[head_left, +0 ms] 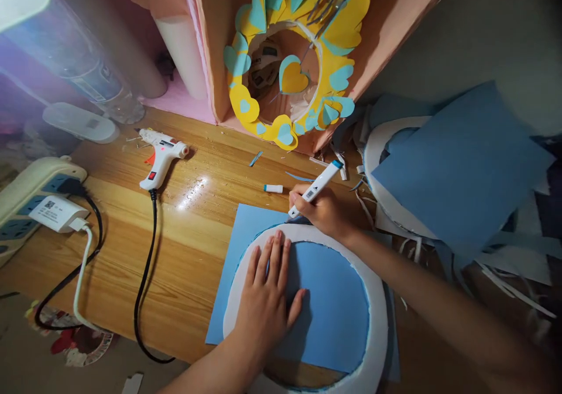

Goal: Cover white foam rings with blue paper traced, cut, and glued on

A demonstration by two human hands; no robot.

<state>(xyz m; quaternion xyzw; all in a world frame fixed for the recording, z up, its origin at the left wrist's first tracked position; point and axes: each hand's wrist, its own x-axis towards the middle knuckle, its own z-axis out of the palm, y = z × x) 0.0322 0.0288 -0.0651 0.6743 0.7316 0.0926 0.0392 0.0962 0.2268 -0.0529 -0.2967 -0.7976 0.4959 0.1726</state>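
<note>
A white foam ring (375, 300) lies over a sheet of blue paper (226, 300) on the wooden table. My left hand (267, 291) rests flat across the ring's left side, fingers stretched out and thumb reaching over the opening. In my right hand (322, 209) is a white marker (317, 188) with a teal end. Its tip points down at the ring's upper outer edge, where the blue paper shows. A blue line runs along part of that edge. The marker's white cap (273, 188) lies just behind, on the table.
A hot glue gun (162, 155) with a black cord lies at the left, beyond a power strip (41, 198) with a plugged-in charger (57, 212). A yellow and teal heart wreath (237, 95) leans at the back. More blue sheets (461, 165) and paper scraps sit at the right.
</note>
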